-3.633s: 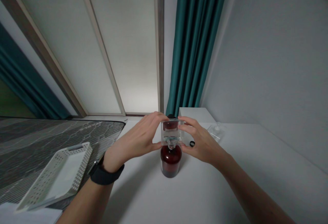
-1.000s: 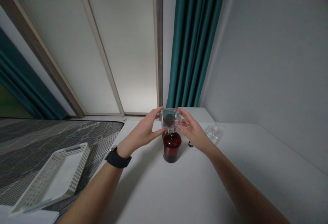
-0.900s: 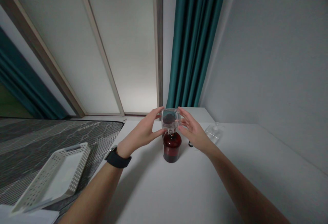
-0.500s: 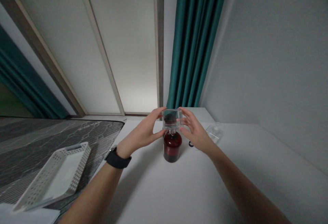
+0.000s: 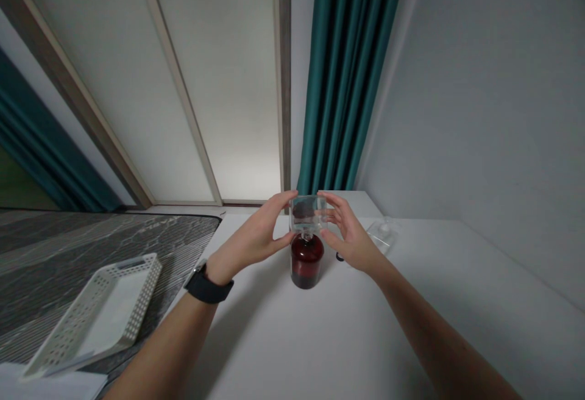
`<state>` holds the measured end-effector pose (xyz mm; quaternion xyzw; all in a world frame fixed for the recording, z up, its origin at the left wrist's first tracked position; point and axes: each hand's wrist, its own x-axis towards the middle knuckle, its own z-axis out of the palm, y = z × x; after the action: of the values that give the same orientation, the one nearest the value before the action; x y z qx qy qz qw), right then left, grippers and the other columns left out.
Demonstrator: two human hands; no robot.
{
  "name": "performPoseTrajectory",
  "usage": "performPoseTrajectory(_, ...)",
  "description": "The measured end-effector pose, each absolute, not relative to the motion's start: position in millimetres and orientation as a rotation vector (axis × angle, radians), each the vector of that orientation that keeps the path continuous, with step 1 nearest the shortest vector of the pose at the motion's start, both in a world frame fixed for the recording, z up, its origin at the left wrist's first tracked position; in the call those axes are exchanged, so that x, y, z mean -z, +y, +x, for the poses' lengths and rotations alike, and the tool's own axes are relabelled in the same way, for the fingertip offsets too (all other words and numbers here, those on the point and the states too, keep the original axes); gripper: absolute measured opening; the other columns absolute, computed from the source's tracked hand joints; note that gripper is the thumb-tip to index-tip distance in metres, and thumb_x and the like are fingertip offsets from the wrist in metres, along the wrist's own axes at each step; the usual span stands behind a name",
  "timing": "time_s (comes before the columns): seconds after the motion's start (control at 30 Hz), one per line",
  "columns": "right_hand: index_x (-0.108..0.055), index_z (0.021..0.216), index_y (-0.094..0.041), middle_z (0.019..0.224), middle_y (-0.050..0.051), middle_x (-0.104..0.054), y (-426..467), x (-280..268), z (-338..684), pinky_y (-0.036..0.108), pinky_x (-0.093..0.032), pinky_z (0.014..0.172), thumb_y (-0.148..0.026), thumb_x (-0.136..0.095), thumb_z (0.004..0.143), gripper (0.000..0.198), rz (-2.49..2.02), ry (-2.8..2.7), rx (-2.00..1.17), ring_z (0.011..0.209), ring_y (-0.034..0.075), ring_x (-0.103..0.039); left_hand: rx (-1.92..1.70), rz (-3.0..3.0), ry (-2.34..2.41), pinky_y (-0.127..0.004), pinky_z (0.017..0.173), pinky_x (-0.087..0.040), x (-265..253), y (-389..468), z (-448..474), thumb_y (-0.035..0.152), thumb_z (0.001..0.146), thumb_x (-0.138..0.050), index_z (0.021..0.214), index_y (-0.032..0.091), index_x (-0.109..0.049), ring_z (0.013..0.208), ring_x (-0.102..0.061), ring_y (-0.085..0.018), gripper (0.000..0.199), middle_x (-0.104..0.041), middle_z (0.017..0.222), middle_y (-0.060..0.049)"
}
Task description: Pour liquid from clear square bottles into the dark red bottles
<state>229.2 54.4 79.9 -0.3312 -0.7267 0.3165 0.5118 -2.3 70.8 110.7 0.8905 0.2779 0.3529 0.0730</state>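
Observation:
A dark red glass bottle (image 5: 306,261) stands upright on the white table (image 5: 292,339), straight in front of me. A clear, box-shaped container (image 5: 308,214) is at the bottle's neck and top. I cannot tell whether it rests on the bottle. My left hand (image 5: 262,229) grips the container's left side, thumb low and fingers at the upper edge. On the opposite side, my right hand (image 5: 345,232) holds it between thumb and fingers. A black watch is on my left wrist. Behind my right hand are a small black ring (image 5: 339,257) and a clear plastic item (image 5: 382,234).
A white perforated basket (image 5: 98,308) sits to the left, beyond the table edge, on a grey patterned surface (image 5: 50,247). White paper (image 5: 64,385) lies at the lower left. A green curtain (image 5: 351,83) hangs behind the table, and a wall (image 5: 493,101) stands on the right.

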Motion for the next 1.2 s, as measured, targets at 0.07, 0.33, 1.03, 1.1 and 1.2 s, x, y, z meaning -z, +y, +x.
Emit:
performPoseTrajectory(0.07, -0.037, 0.140, -0.032, 0.148, 0.010, -0.043, 53.9, -79.9, 229.0, 0.053, -0.044, 0.107, -0.025, -0.060, 0.087, 0.058, -0.796, -1.747, -0.755, 0.122, 0.027, -0.056, -1.060, 2.678, 0.841, -0.053, 0.114, -0.046, -110.4, 70.8, -2.2, 0.019, 0.089, -0.067, 0.151, 0.029, -0.027, 0.137, -0.049, -0.030, 0.074, -0.044, 0.152, -0.012)
performPoseTrajectory(0.33, -0.036, 0.139, -0.032, 0.146, 0.010, -0.045, 52.6, -79.1, 230.1, 0.054, -0.045, 0.107, -0.023, -0.061, 0.086, 0.059, -0.788, -1.759, -0.741, 0.120, 0.026, -0.057, -1.069, 2.713, 0.817, -0.054, 0.114, -0.047, -109.4, 70.2, -0.9, 0.019, 0.089, -0.067, 0.151, 0.030, -0.027, 0.137, -0.050, -0.030, 0.075, -0.046, 0.151, -0.012)
performPoseTrajectory(1.03, -0.035, 0.140, -0.035, 0.153, 0.008, -0.039, 51.3, -72.3, 236.2, 0.054, -0.043, 0.111, -0.013, -0.062, 0.084, 0.066, -0.727, -1.801, -0.655, 0.126, 0.026, -0.055, -1.062, 2.812, 0.792, -0.055, 0.115, -0.043, -110.3, 66.7, 0.8, 0.015, 0.089, -0.064, 0.148, 0.026, -0.029, 0.138, -0.047, -0.030, 0.069, -0.048, 0.148, -0.015)
performPoseTrajectory(1.1, -0.035, 0.140, -0.034, 0.153, 0.008, -0.039, 51.0, -72.2, 236.4, 0.055, -0.043, 0.111, -0.013, -0.062, 0.084, 0.066, -0.727, -1.802, -0.651, 0.126, 0.026, -0.055, -1.064, 2.819, 0.774, -0.056, 0.114, -0.043, -110.6, 66.6, 0.8, 0.015, 0.089, -0.064, 0.148, 0.026, -0.029, 0.138, -0.048, -0.031, 0.069, -0.048, 0.147, -0.015)
performPoseTrajectory(1.2, -0.035, 0.140, -0.034, 0.153, 0.009, -0.039, 50.5, -72.6, 236.8, 0.054, -0.043, 0.111, -0.013, -0.063, 0.083, 0.066, -0.724, -1.808, -0.640, 0.126, 0.027, -0.055, -1.076, 2.828, 0.749, -0.057, 0.113, -0.043, -111.1, 66.6, 1.0, 0.015, 0.089, -0.063, 0.147, 0.026, -0.030, 0.137, -0.048, -0.031, 0.068, -0.049, 0.146, -0.015)
